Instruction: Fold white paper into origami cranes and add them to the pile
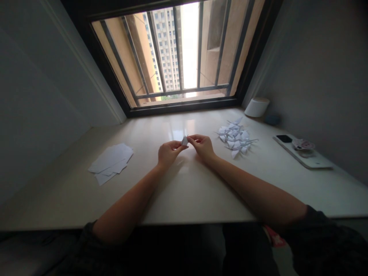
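A small folded white paper piece (184,141), looking like a paper crane, is held up between my two hands above the middle of the table. My left hand (169,152) pinches its lower left side between thumb and fingers. From the right, my right hand (202,145) grips its upper tip with thumb and forefinger. A heap of folded white paper cranes (235,137) lies to the right of my hands. To the left rests a loose stack of flat white paper sheets (112,161).
The pale tabletop (184,191) runs up to a barred window (184,57). At the right lie a phone (316,164) with a round grip on its back, a white cup-like object (257,107) and a dark rounded item (271,119). Walls stand on both sides.
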`<state>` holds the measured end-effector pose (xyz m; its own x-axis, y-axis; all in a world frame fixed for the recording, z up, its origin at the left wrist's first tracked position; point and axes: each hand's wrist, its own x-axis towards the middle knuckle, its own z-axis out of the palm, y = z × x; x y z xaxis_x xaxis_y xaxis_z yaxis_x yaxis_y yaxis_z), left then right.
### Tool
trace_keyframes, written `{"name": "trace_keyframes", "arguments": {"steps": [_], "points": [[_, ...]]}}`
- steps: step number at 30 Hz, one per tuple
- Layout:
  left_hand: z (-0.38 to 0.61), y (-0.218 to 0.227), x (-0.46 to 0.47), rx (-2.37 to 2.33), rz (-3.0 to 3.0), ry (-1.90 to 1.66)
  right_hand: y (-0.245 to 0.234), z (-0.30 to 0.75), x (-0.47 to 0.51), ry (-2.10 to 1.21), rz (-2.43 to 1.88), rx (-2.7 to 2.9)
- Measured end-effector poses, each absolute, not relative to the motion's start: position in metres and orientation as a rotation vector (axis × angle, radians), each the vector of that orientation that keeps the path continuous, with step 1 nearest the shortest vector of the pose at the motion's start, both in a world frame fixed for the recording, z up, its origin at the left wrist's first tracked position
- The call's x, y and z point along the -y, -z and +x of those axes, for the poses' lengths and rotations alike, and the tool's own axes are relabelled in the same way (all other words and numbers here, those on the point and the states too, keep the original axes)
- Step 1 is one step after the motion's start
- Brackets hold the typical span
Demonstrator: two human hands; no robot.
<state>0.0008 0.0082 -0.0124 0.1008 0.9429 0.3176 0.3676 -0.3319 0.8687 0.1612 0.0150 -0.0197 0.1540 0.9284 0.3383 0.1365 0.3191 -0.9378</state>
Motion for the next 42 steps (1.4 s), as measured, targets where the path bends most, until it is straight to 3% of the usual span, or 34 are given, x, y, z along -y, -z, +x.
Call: {"name": "trace_keyframes", "arguments": {"steps": [20,42], "points": [[0.004,0.009,-0.013,-1.140,1.413,-1.219,0.023,0.158,-0.019,-0.900,-0.965,1.164],[0.009,0.008,-0.012,-1.175,1.389,-1.372,0.027,0.157,-0.022,-0.909,-0.940,1.163]]}}
